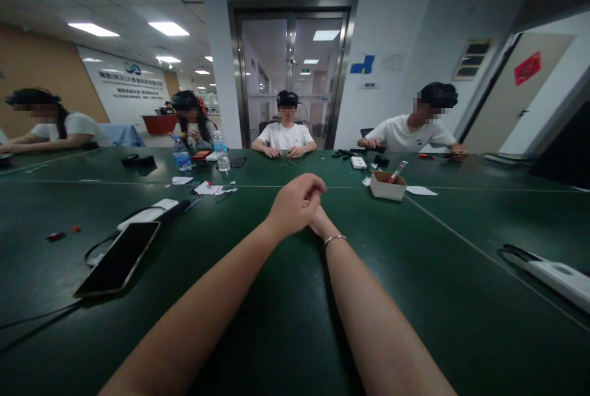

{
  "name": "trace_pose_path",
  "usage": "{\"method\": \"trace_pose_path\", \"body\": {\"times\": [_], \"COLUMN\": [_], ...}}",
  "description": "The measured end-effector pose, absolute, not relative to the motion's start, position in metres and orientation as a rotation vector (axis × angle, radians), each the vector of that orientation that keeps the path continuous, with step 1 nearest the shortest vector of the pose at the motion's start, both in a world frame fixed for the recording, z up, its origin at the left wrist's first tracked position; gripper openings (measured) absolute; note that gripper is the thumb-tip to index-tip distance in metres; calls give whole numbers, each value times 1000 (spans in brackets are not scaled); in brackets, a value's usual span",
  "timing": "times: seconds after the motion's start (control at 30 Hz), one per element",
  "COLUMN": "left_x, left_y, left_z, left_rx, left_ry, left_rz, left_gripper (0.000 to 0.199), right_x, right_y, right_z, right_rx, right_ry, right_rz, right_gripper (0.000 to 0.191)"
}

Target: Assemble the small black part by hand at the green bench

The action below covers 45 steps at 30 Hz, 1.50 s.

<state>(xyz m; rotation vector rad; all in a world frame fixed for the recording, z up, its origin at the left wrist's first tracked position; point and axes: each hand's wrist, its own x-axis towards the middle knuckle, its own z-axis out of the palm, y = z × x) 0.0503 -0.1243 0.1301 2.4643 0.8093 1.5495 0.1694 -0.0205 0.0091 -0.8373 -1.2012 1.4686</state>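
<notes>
- The left hand (pixel 294 202) is resting over the right hand (pixel 319 221), between the near and far edges of the desk (pixel 461 310); its grip is showing bent fingers, and I cannot tell whether they are closing on anything.
- The right hand is lying mostly hidden, a bracelet (pixel 335 239) circling its wrist; I cannot tell whether its grip is apart or together.
- No object is showing at either hand, and I am seeing no finished or half-finished work there.
- The papers (pixel 203 187) are lying nearest the left hand, leftward and toward the far edge, untouched.
- The box (pixel 387 190) is standing nearest the right hand, rightward and toward the far edge, also untouched; a stick (pixel 398 173) is leaning out of it.
- The phone (pixel 118 261) is lying toward the near left corner, apart from both hands.
- Two bottles (pixel 182 157) are standing toward the far left.
- A person (pixel 286 136) is sitting opposite, at the far edge.
</notes>
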Motion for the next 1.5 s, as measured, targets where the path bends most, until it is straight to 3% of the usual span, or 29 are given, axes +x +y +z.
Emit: {"method": "trace_pose_path", "body": {"times": [0.17,0.27,0.37,0.7,1.5], "left_x": [16,4,0,1,3], "left_y": [-18,-5,-10,-16,-22], "left_z": [52,10,-9,-7,-2], "left_rx": [1804,1473,1507,1566,1567], "left_ry": [1560,1566,1371,1202,1183], "left_rz": [1547,1368,1258,1362,1315], "left_gripper": [11,23,35,20,20], "right_x": [170,170,168,167,167], "right_y": [-22,-22,-20,-18,-19], "right_z": [10,10,9,8,9], "right_rx": [-845,-860,-862,-886,-861], "right_ry": [-1114,-1131,-1176,-1190,-1182], "right_rz": [1517,1516,1511,1510,1545], "right_gripper": [8,8,9,13,12]}}
